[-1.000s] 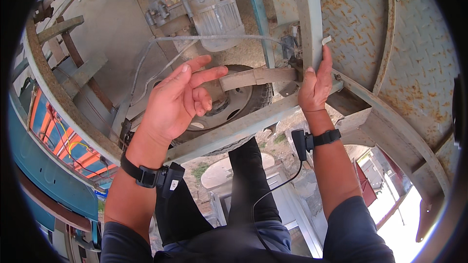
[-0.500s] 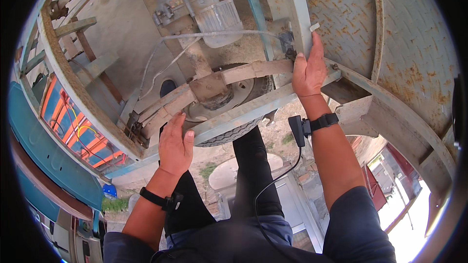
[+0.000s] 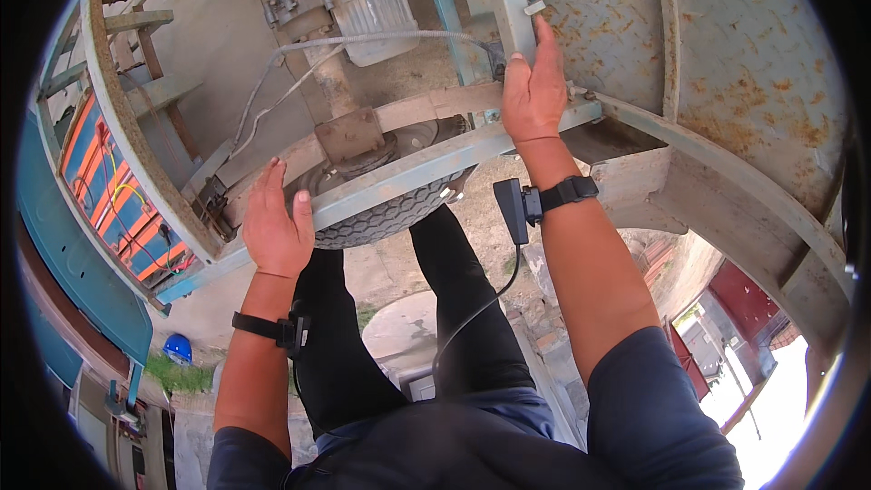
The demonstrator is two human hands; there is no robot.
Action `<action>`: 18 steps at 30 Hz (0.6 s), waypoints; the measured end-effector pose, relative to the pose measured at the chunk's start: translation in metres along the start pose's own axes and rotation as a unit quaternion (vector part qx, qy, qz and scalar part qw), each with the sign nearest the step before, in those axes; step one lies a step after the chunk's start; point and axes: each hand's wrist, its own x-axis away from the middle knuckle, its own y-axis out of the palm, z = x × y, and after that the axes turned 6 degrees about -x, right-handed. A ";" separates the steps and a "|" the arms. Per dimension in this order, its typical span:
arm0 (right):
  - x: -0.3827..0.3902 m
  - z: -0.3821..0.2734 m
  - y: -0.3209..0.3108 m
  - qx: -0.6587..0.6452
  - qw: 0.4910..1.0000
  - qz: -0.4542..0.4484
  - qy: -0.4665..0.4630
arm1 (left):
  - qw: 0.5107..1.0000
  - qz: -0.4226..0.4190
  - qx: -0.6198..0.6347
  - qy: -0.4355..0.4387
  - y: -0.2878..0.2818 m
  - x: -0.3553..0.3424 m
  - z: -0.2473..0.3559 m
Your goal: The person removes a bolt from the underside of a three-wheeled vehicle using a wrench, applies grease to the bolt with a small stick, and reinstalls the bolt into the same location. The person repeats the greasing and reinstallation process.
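Note:
Both my hands rest against the pale blue metal frame (image 3: 413, 163) of a vehicle chassis. My left hand (image 3: 278, 229) lies against its near rail toward the left, fingers stretched and thumb apart. My right hand (image 3: 535, 91) is at the corner where an upright beam (image 3: 510, 0) meets the rail, with its fingers extended along the beam. A small whitish piece (image 3: 534, 8) sits at its fingertips; whether it is attached to the beam I cannot tell. Behind the rail are a leaf spring (image 3: 435, 107) with a rusty plate and, partly hidden, a treaded tyre (image 3: 390, 216).
A finned metal housing (image 3: 374, 23) and a grey cable (image 3: 363, 39) lie beyond the spring. Rusty tread plate (image 3: 599, 18) covers the right side. At the left stand orange battery-like blocks (image 3: 118, 200) with wires and a teal panel (image 3: 63, 281). A blue helmet-like object (image 3: 178, 347) is on the ground.
My view has shifted, so the frame and both hands appear farther left and higher. Each hand stays at about the same place on the frame. The rail now covers more of the wheel.

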 end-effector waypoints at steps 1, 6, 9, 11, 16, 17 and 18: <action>0.002 0.003 0.002 -0.023 1.000 0.006 -0.003 | 1.000 0.001 0.001 -0.001 0.002 0.001 0.000; 0.026 -0.021 -0.014 -0.136 0.985 0.056 0.095 | 1.000 0.000 0.009 -0.001 -0.001 0.003 0.005; 0.056 -0.036 -0.018 -0.112 0.994 0.003 0.009 | 0.999 -0.003 0.034 0.024 -0.006 0.004 0.005; 0.072 -0.060 -0.010 -0.120 0.992 -0.041 0.004 | 0.998 -0.014 0.046 0.046 -0.015 0.007 0.001; 0.095 -0.121 0.011 -0.126 0.985 -0.117 -0.016 | 0.988 -0.043 0.058 0.136 -0.017 0.032 -0.019; 0.098 -0.132 0.015 -0.124 0.983 -0.134 -0.020 | 0.989 -0.050 0.054 0.128 -0.017 0.042 -0.020; 0.101 -0.144 0.019 -0.123 0.980 -0.152 -0.026 | 0.990 -0.057 0.050 0.120 -0.018 0.054 -0.020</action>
